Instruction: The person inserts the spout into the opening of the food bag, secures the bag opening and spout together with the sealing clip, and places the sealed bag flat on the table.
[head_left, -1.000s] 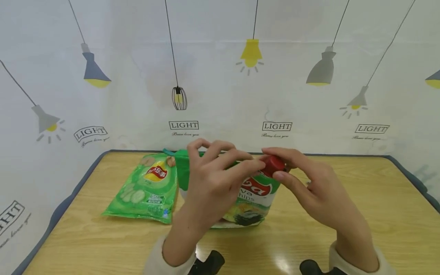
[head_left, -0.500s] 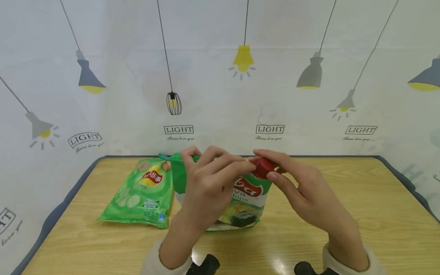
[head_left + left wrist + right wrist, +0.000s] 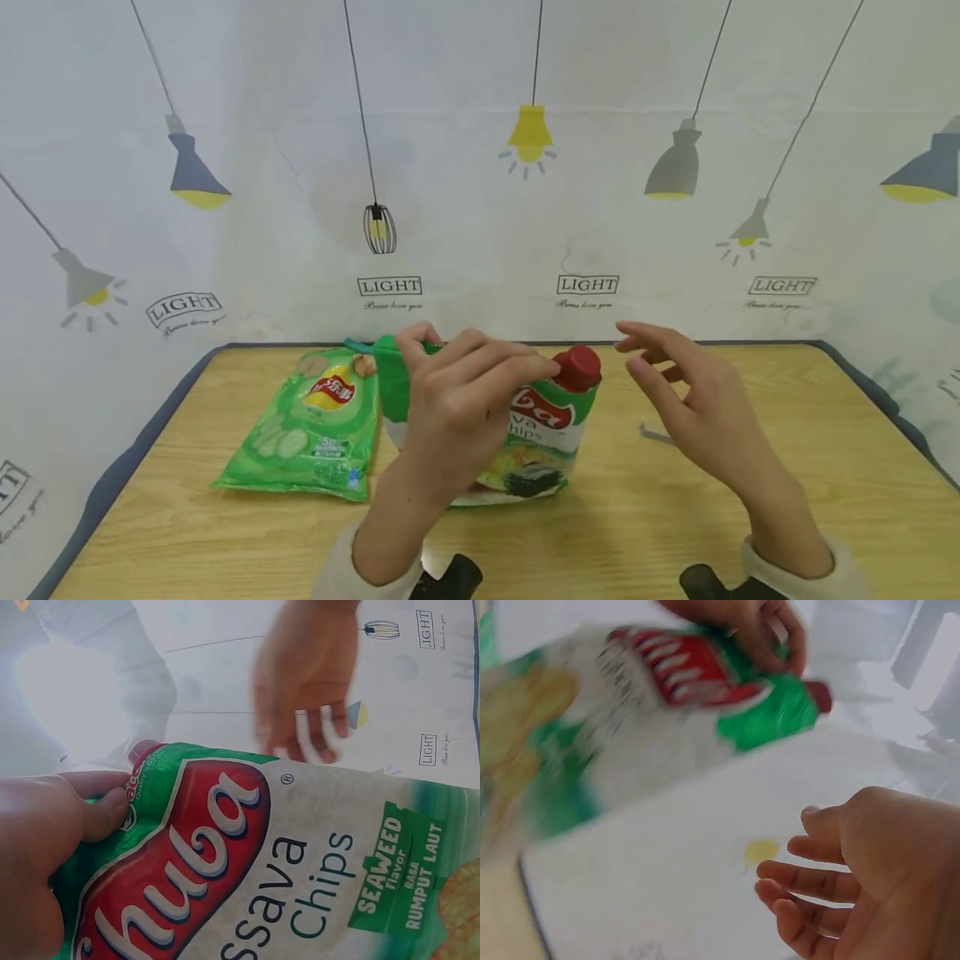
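Observation:
A green and white bag of cassava chips (image 3: 534, 450) stands on the table in the head view, with a red cap (image 3: 579, 368) at its top right corner. My left hand (image 3: 461, 400) pinches the bag's top edge, fingertips right beside the cap; the left wrist view shows the thumb (image 3: 105, 814) against the bag's front. To the right, my right hand (image 3: 705, 408) is apart from the cap, holding nothing, its fingers loosely bent. The same hand (image 3: 870, 877) appears below the bag in the right wrist view.
A green bag of potato chips (image 3: 311, 433) lies on the wooden table (image 3: 187, 533) at left. Partly behind the right hand is a small grey bent piece (image 3: 656, 432). A white curtain (image 3: 465, 167) printed with lamps hangs behind the table.
My right hand has let go of the red cap and moved right, baring the cap and the small grey piece. The left hand keeps its hold on the bag. The head view has shifted slightly.

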Motion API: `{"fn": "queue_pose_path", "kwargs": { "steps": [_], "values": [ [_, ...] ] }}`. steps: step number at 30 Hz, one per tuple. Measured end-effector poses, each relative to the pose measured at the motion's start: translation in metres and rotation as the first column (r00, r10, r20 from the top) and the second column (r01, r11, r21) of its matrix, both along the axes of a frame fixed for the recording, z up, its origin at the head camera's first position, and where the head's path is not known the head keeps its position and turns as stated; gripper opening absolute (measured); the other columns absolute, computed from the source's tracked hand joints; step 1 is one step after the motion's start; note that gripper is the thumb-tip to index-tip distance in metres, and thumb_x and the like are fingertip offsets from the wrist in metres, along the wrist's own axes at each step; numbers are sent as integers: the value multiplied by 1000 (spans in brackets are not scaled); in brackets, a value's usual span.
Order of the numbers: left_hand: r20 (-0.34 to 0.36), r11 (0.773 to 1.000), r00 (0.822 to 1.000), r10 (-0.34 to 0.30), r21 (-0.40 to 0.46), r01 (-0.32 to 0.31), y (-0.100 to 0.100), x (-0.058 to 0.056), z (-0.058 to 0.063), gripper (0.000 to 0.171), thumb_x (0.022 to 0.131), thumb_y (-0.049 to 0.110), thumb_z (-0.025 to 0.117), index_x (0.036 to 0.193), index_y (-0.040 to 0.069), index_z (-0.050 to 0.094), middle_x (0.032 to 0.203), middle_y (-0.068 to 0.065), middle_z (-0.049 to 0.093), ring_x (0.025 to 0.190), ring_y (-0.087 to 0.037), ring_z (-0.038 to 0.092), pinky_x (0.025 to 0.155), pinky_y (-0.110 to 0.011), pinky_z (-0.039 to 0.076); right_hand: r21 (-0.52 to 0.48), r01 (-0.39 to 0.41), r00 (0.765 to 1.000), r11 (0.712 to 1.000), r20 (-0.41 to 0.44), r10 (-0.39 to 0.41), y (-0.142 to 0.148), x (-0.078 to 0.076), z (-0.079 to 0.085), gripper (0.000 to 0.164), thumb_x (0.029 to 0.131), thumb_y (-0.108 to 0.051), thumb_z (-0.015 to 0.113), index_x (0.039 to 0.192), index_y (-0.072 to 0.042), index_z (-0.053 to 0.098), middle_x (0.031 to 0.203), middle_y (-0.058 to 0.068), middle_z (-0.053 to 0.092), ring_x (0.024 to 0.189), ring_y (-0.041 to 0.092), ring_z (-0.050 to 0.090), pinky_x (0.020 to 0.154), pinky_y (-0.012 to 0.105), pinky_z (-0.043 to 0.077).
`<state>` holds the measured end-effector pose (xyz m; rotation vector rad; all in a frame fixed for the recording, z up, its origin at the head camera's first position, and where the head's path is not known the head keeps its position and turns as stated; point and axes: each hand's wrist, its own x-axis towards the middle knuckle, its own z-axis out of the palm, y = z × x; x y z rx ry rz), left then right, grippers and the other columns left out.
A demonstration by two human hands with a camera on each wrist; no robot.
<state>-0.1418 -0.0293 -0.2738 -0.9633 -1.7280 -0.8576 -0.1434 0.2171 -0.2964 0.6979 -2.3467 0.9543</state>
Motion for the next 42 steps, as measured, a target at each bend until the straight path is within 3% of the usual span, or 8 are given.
{"fn": "queue_pose_path", "kwargs": {
  "steps": [4, 9, 13, 17, 20, 27, 34, 42],
  "values": [
    [-10, 1000, 1000, 1, -4, -1, 0, 0, 1, 34, 84, -12, 56, 85, 16, 75, 84, 5, 71, 74, -10, 56, 72, -50, 14, 63, 88, 995, 994, 47, -91, 40, -7, -38, 38, 95, -5, 59, 131, -16, 58, 104, -3, 66, 85, 4, 57, 66, 16, 46],
    [-17, 1000, 1000, 6, -13, -6, 0, -1, 0, 38, 83, -14, 53, 84, 17, 75, 86, 7, 71, 75, -9, 56, 72, -48, 15, 31, 136, 982, 990, 127, -139, 96, -6, -91, 38, 92, -2, 63, 128, -14, 61, 97, -2, 62, 76, 4, 51, 58, 17, 43],
    [-24, 1000, 1000, -6, -8, 6, -2, -2, -2, 40, 82, -15, 51, 82, 16, 75, 86, 7, 71, 75, -10, 56, 71, -49, 14, 49, 146, 960, 988, 233, -153, 132, -2, -123, 38, 91, -5, 65, 128, -15, 60, 109, -5, 57, 79, 5, 52, 60, 19, 45],
    [-30, 1000, 999, -31, 1, 31, -3, -3, -3, 39, 83, -15, 52, 81, 15, 75, 85, 6, 72, 75, -11, 56, 71, -49, 14, 59, 152, 937, 987, 310, -163, 155, 1, -144, 36, 92, -9, 65, 127, -15, 60, 121, -6, 53, 82, 7, 55, 64, 21, 47],
    [-47, 999, 998, -49, 1, 49, -4, -4, -2, 39, 83, -15, 51, 80, 16, 75, 85, 6, 72, 74, -11, 56, 70, -49, 14, 35, 144, 934, 989, 325, -148, 164, 0, -152, 35, 90, -8, 68, 124, -14, 63, 116, -4, 55, 75, 8, 51, 60, 22, 44],
    [-78, 996, 993, -86, -11, 86, -10, -11, 1, 33, 85, -11, 58, 81, 18, 75, 82, 6, 72, 74, -11, 58, 69, -50, 15, 26, 79, 958, 997, 276, -83, 174, -8, -160, 37, 81, -1, 75, 115, -12, 69, 107, 0, 60, 67, 7, 43, 56, 22, 37],
    [-92, 992, 987, -129, -18, 128, -12, -13, 4, 36, 87, -11, 54, 80, 17, 75, 81, 5, 72, 74, -11, 58, 68, -50, 14, 36, 156, 959, 987, 232, -160, 176, -4, -163, 27, 79, -2, 76, 102, -16, 74, 99, -3, 65, 64, 7, 50, 55, 19, 40],
    [-84, 990, 986, -142, -16, 141, -11, -14, 2, 36, 89, -9, 53, 81, 18, 75, 82, 5, 72, 73, -12, 56, 68, -51, 13, 66, 215, 967, 974, 127, -222, 167, -6, -163, 26, 74, 1, 80, 93, -18, 77, 90, -4, 67, 69, 1, 56, 59, 12, 42]
  ]
}}
